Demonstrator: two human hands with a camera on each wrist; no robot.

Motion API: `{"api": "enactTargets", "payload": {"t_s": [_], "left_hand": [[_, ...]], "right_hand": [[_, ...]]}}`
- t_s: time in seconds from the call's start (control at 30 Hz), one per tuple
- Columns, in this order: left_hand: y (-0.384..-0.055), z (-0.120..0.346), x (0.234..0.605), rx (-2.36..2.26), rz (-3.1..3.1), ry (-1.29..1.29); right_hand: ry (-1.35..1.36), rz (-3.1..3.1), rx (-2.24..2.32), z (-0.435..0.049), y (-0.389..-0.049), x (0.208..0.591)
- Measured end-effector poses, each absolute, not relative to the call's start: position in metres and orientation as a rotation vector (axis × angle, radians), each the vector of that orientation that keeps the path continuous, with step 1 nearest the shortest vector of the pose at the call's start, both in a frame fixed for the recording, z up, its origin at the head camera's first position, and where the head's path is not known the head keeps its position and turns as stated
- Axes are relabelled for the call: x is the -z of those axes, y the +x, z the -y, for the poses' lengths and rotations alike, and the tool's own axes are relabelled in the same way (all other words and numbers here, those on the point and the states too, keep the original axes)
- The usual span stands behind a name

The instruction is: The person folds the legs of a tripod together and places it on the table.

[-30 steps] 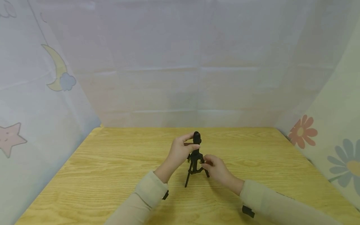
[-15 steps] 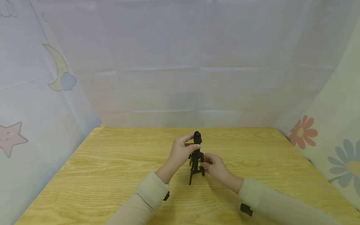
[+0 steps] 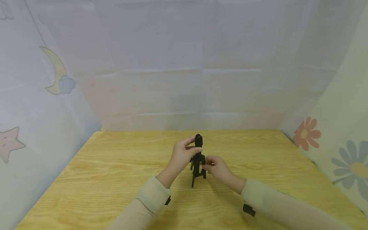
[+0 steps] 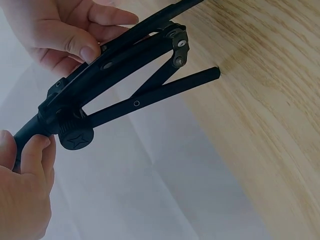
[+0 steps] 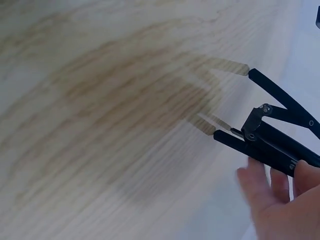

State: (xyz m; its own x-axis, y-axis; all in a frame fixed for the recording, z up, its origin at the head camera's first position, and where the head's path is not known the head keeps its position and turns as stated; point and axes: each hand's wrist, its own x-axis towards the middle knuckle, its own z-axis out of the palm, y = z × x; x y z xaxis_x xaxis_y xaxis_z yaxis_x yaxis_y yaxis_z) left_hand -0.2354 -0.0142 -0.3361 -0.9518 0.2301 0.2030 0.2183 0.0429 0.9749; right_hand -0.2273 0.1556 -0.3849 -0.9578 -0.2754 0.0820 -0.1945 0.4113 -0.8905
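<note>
A small black tripod (image 3: 197,158) stands upright near the middle of the table, its legs only slightly spread. My left hand (image 3: 181,154) grips its upper part, with the thumb in front and a finger up at the top. Lower down, my right hand (image 3: 219,169) pinches the leg on the right between thumb and fingers. In the left wrist view a round knob (image 4: 76,137) sticks out below the left fingers, and hinged braces join the legs to the centre column. The right wrist view shows the leg tips (image 5: 251,73) at the wood surface.
The wood-grain table (image 3: 115,172) extends around the tripod on all sides. Pale cloth walls (image 3: 155,95) with printed moon, star and flowers enclose its back and sides. A black wrist device (image 3: 249,210) sits under the right cuff.
The tripod's legs have drawn closer together, the right one moving inward with my right hand. My left hand keeps its grip on the upper part. The head view has shifted slightly.
</note>
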Motion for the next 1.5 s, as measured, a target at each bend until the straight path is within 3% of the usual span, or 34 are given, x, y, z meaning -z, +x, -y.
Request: {"api": "enactTargets", "payload": {"t_s": [0.53, 0.8, 1.17, 1.5], "left_hand": [[-0.232, 0.014, 0.335, -2.106, -2.274, 0.449], [-0.245, 0.052, 0.330, -1.743, -2.382, 0.728], [-0.256, 0.058, 0.378, -1.344, -2.576, 0.721], [-0.261, 0.048, 0.387, -1.262, -2.559, 0.787]], "right_hand": [[-0.480, -2.740, 1.492, -0.154, -0.228, 0.382], [-0.553, -2.752, 1.363, -0.158, -0.232, 0.381], [-0.669, -2.796, 1.141, -0.168, -0.239, 0.397], [-0.696, -2.749, 1.116, -0.169, -0.245, 0.399]]}}
